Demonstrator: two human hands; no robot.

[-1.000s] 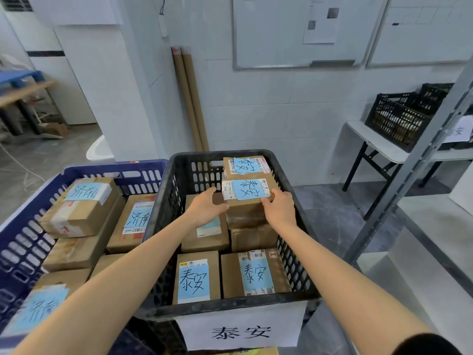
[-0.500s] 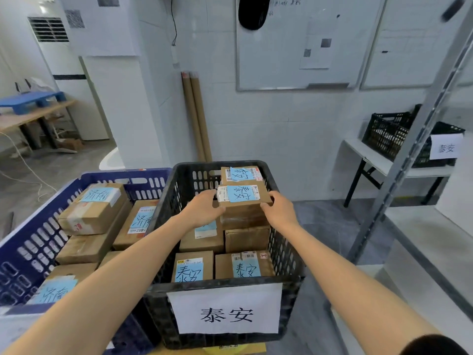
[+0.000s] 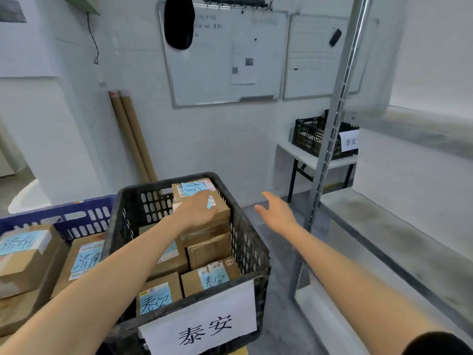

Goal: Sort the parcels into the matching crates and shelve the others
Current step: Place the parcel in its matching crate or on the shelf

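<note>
A black crate (image 3: 252, 254) with a white paper sign holds several brown cardboard parcels with blue handwritten labels. My left hand (image 3: 195, 210) lies flat on the top parcel (image 3: 222, 208) of the stack at the crate's back right, covering most of its label. My right hand (image 3: 277, 211) hangs open in the air to the right of the crate, beyond its rim, touching nothing. Two more labelled parcels (image 3: 212, 276) stand at the crate's front. A blue crate (image 3: 76, 219) to the left holds parcels (image 3: 24, 254) with a different label.
A grey metal shelf upright (image 3: 330, 139) stands right of my right hand, with bare shelf boards (image 3: 399, 237) behind it. Another black crate (image 3: 314, 135) sits on a small white table (image 3: 302, 155) at the back right. Two cardboard tubes (image 3: 133, 137) lean on the wall.
My right hand has let go of the top parcel and moved right, out over the crate's rim. My left hand slid on top of the parcel. The camera tilted up.
</note>
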